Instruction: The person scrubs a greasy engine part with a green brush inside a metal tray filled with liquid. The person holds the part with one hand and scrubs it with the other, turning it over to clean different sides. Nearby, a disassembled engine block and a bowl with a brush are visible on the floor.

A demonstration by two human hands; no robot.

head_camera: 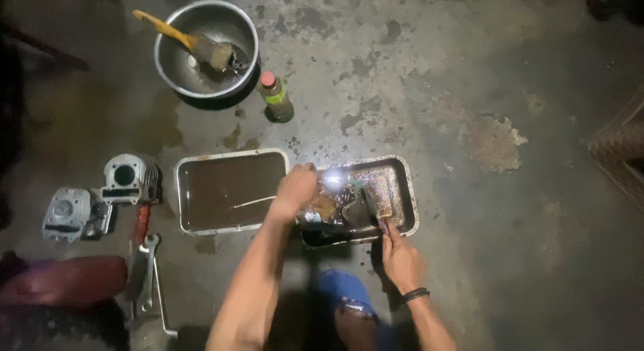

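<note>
Stained, patchy concrete floor carries everything, lit mostly by a bright glare over the work. Nearest the person, a foot in a blue sandal rests on the floor between the two forearms. Just ahead of it lies a metal tray with oily dark liquid and a grimy engine part inside. The right hand, with a black band at the wrist, sits at the tray's near edge, closed around the handle of a brush whose head reaches into the tray over the part. The left hand is at the tray's left edge, fingers curled down onto the part, though the glare hides exactly how it grips.

Touching or just beside that tray on the left is a second tray, rectangular and filled with brown liquid. Left of it, near the floor's left edge, lie wrenches, a red-handled tool, a cylinder block and a cylinder head close together. A dark red shape at the lower left is too blurred to identify.

Farther away, beyond the trays, a small bottle with a red cap and green label stands upright. Just left of it sits a round steel bowl holding a yellow-handled paintbrush that leans across its rim.
</note>
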